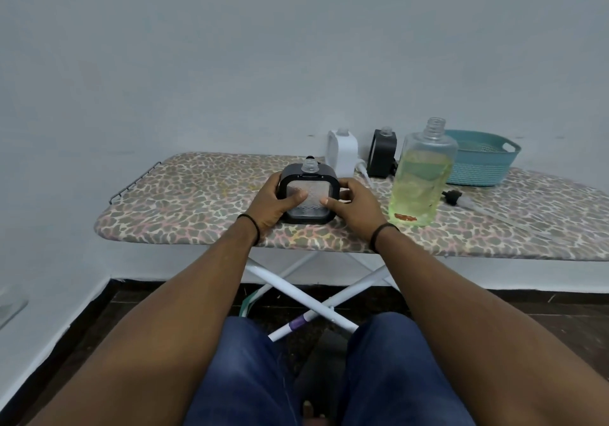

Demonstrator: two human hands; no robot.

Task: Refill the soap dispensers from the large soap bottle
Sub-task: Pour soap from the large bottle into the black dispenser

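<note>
**Dispenser held in both hands on ironing board**

Ironing board (184, 201), leopard-print cover, spans the scene on crossed white legs (316, 297). Left hand (268, 205) grasps the left side of a black-framed dispenser (308, 195), thumb laid across its clear textured front. The dispenser stands upright on the board near the front edge, neck uncapped. Right hand (354, 206) grasps its right side, thumb tip on the front panel. Both wrists carry a dark band.

Far of the held unit, a white dispenser (342, 152) and a second black dispenser (382, 154) stand upright by the wall, side by side, both uncapped. Right of the hands, the large soap bottle (421, 175) stands upright and open, roughly two-thirds full of yellow-green liquid. A pump head (458, 199) with its tube lies flat on the board just right of the bottle's base. A teal basket (484, 159) sits behind the bottle, toward the far right.
</note>
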